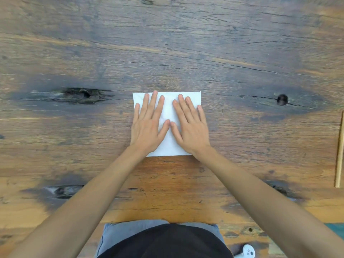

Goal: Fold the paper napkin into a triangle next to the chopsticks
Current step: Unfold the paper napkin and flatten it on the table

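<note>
A white paper napkin [168, 108] lies flat as a square in the middle of the wooden table [167, 43]. My left hand [149, 125] rests palm down on its left half, fingers spread. My right hand [189, 125] presses flat on its right half, and the two thumbs nearly touch over the napkin's middle. Neither hand grips anything. The chopsticks [339, 151] lie at the far right edge of the view, pointing away from me, well apart from the napkin and partly cut off.
The table has dark knots and cracks at the left [81, 94] and right [282, 99]. Its near edge runs just in front of my lap. A white controller [248, 252] lies on the floor at the bottom right.
</note>
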